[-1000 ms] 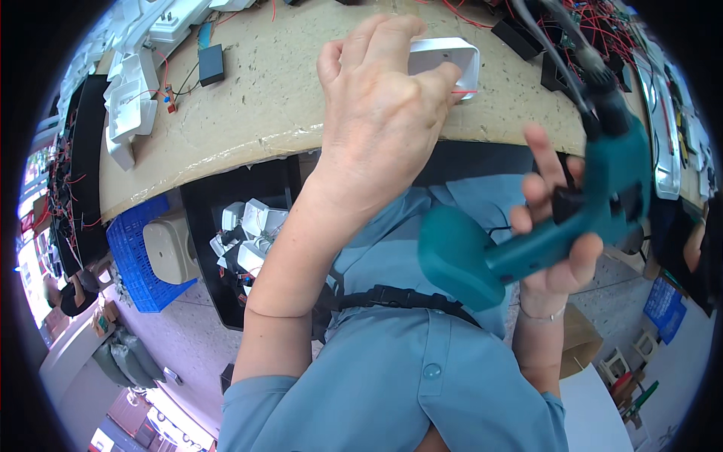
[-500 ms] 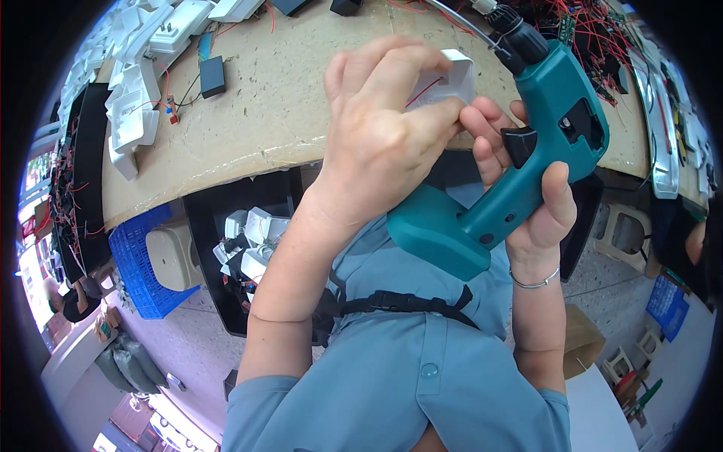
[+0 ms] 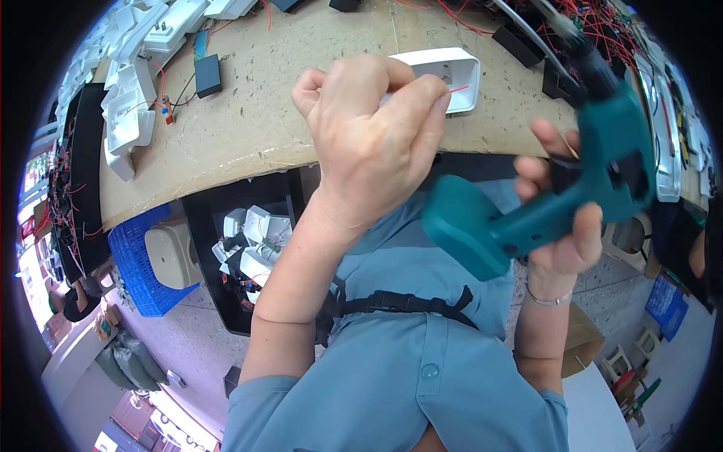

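While our left hand (image 3: pixel 373 143) was curled into a loose fist at the near edge of the workbench (image 3: pixel 248 120), its fingers closed on the near end of the white plastic housing (image 3: pixel 444 71), we kept the housing lying flat on the board with its long axis running left to right, so that most of it stuck out past our knuckles toward the right and slightly away from us. A short red wire (image 3: pixel 459 89) poked out from under our fingertips at the housing's front edge. The housing therefore lay just beyond and to the right of the left hand, touching it, and well apart from the other white housings (image 3: pixel 132 113) stacked at the bench's far left. Further right, our right hand (image 3: pixel 561 226) was wrapped tight around the grip of the teal cordless screwdriver (image 3: pixel 572 188), held off the bench over our lap, its body tilted so the nose rose up and away to the right. We could not make out the bit tip against the tangle of red wiring (image 3: pixel 625 22) there. The left hand was plainly the nearer one; the tool stood to the housing's right, apart from it.
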The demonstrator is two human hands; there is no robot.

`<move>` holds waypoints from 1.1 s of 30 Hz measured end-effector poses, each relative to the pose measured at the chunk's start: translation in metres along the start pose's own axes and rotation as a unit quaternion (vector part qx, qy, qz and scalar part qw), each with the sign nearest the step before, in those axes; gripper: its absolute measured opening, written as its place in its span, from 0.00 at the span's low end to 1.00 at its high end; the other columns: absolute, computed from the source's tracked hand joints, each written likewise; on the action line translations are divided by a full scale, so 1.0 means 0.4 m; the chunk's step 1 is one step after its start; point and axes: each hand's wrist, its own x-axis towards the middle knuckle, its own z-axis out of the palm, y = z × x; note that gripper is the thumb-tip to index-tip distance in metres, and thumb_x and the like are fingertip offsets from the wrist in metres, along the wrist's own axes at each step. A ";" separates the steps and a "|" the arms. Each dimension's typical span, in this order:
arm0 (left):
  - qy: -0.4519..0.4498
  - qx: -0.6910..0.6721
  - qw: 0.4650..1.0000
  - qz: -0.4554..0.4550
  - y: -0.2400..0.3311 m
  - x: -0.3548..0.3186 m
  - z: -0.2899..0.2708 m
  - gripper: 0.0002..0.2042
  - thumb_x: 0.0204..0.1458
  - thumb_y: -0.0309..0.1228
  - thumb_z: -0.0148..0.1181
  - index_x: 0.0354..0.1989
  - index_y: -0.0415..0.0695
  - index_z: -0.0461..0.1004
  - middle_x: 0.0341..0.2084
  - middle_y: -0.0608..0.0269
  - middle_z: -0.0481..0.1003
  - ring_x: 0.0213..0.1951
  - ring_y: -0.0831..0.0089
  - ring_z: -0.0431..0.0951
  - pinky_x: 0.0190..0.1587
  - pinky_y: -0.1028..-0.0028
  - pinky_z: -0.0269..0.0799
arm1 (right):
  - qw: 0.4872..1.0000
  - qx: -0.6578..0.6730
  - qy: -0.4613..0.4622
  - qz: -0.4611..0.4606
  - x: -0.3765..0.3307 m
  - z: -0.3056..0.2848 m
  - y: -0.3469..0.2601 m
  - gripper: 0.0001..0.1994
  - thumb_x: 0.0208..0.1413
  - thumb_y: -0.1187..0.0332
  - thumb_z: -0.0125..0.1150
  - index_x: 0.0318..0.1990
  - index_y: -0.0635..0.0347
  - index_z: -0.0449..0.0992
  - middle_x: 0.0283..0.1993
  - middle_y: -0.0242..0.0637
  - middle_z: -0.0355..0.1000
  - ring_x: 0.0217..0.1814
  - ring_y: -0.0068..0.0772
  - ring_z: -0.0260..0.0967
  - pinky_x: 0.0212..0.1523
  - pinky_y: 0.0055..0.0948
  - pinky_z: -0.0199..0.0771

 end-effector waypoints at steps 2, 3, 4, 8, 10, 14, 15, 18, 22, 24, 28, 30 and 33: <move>-0.002 0.044 0.999 -0.004 0.006 0.001 0.007 0.05 0.38 0.24 0.64 0.26 0.46 0.78 0.29 0.64 0.73 0.26 0.74 0.70 0.35 0.76 0.53 | 0.995 -0.098 0.012 -0.034 -0.038 -0.004 -0.027 0.37 0.53 0.57 0.60 0.62 0.69 0.50 0.62 0.62 0.52 0.47 0.38 0.69 0.40 0.24 0.73; 0.014 0.060 0.998 -0.003 0.004 0.000 0.016 0.05 0.37 0.24 0.63 0.25 0.46 0.76 0.31 0.64 0.72 0.31 0.72 0.70 0.38 0.70 0.53 | 0.988 -0.143 0.034 -0.051 -0.059 -0.005 -0.037 0.37 0.51 0.56 0.62 0.62 0.69 0.52 0.62 0.62 0.54 0.41 0.33 0.70 0.34 0.20 0.72; 0.031 0.074 0.997 -0.001 0.002 0.002 0.025 0.04 0.36 0.24 0.61 0.23 0.45 0.74 0.33 0.65 0.71 0.36 0.70 0.70 0.40 0.64 0.54 | 0.981 -0.186 0.040 -0.049 -0.078 -0.005 -0.053 0.37 0.49 0.56 0.64 0.61 0.69 0.55 0.60 0.61 0.57 0.37 0.30 0.69 0.31 0.18 0.69; 0.029 0.046 0.999 -0.005 -0.008 0.002 0.045 0.04 0.36 0.23 0.60 0.22 0.42 0.73 0.33 0.63 0.71 0.37 0.66 0.71 0.43 0.63 0.56 | 0.947 -0.302 0.107 -0.022 -0.159 0.011 -0.093 0.39 0.42 0.53 0.71 0.56 0.72 0.61 0.53 0.54 0.66 0.34 0.27 0.70 0.30 0.17 0.69; 0.029 0.029 0.999 0.009 -0.011 0.004 0.046 0.04 0.35 0.22 0.59 0.22 0.40 0.71 0.34 0.62 0.71 0.37 0.64 0.71 0.43 0.63 0.58 | 0.935 -0.326 0.137 0.011 -0.191 0.021 -0.103 0.38 0.41 0.54 0.72 0.52 0.76 0.63 0.48 0.49 0.69 0.35 0.26 0.70 0.33 0.18 0.70; 0.027 -0.001 1.000 0.006 -0.024 0.002 0.053 0.04 0.34 0.21 0.58 0.22 0.39 0.71 0.33 0.61 0.71 0.35 0.64 0.70 0.42 0.65 0.59 | 0.915 -0.395 0.076 0.037 -0.209 0.005 -0.103 0.34 0.44 0.59 0.70 0.53 0.75 0.64 0.49 0.49 0.69 0.37 0.25 0.69 0.37 0.22 0.70; 0.026 -0.002 1.000 0.011 -0.025 0.002 0.054 0.04 0.34 0.21 0.58 0.22 0.38 0.71 0.33 0.61 0.71 0.35 0.64 0.70 0.42 0.66 0.59 | 0.915 -0.395 0.076 0.038 -0.209 -0.002 -0.097 0.34 0.44 0.59 0.70 0.53 0.75 0.64 0.49 0.49 0.69 0.37 0.25 0.69 0.37 0.22 0.70; 0.024 0.011 1.000 0.012 -0.021 0.004 0.054 0.04 0.34 0.20 0.57 0.22 0.38 0.71 0.33 0.61 0.71 0.35 0.65 0.70 0.42 0.66 0.59 | 0.903 -0.426 0.049 0.031 -0.208 -0.005 -0.085 0.33 0.45 0.61 0.70 0.54 0.72 0.64 0.51 0.48 0.69 0.38 0.25 0.69 0.39 0.24 0.69; 0.029 0.032 0.999 0.015 -0.020 0.005 0.056 0.03 0.35 0.20 0.56 0.22 0.37 0.71 0.34 0.61 0.70 0.37 0.66 0.69 0.42 0.66 0.59 | 0.901 -0.430 0.042 0.025 -0.199 -0.007 -0.068 0.32 0.45 0.63 0.69 0.55 0.71 0.63 0.51 0.49 0.69 0.38 0.25 0.69 0.40 0.24 0.68; 0.030 0.037 0.999 0.014 -0.018 0.005 0.055 0.03 0.35 0.21 0.57 0.22 0.37 0.72 0.34 0.61 0.70 0.37 0.66 0.69 0.42 0.66 0.59 | 0.907 -0.419 0.039 0.014 -0.190 -0.003 -0.062 0.31 0.46 0.66 0.68 0.56 0.71 0.63 0.51 0.49 0.69 0.38 0.25 0.69 0.40 0.24 0.68; 0.027 0.043 0.999 0.010 -0.017 0.003 0.059 0.03 0.36 0.21 0.57 0.22 0.37 0.72 0.34 0.62 0.70 0.37 0.67 0.69 0.42 0.66 0.59 | 0.907 -0.420 0.039 0.021 -0.168 0.011 -0.055 0.30 0.46 0.69 0.68 0.56 0.71 0.63 0.51 0.49 0.69 0.37 0.25 0.69 0.40 0.24 0.69; 0.031 0.044 0.998 0.012 -0.017 0.003 0.061 0.03 0.36 0.21 0.57 0.22 0.37 0.72 0.33 0.62 0.70 0.37 0.67 0.69 0.42 0.66 0.58 | 0.910 -0.409 0.054 0.028 -0.162 0.018 -0.052 0.29 0.46 0.70 0.67 0.55 0.71 0.63 0.50 0.48 0.69 0.36 0.25 0.69 0.39 0.25 0.69; 0.038 0.047 0.998 0.015 -0.019 0.004 0.064 0.02 0.37 0.21 0.56 0.22 0.37 0.72 0.33 0.63 0.70 0.36 0.67 0.69 0.42 0.67 0.58 | 0.910 -0.412 0.047 0.023 -0.150 0.019 -0.047 0.28 0.46 0.70 0.67 0.55 0.70 0.64 0.48 0.48 0.70 0.36 0.25 0.68 0.38 0.24 0.69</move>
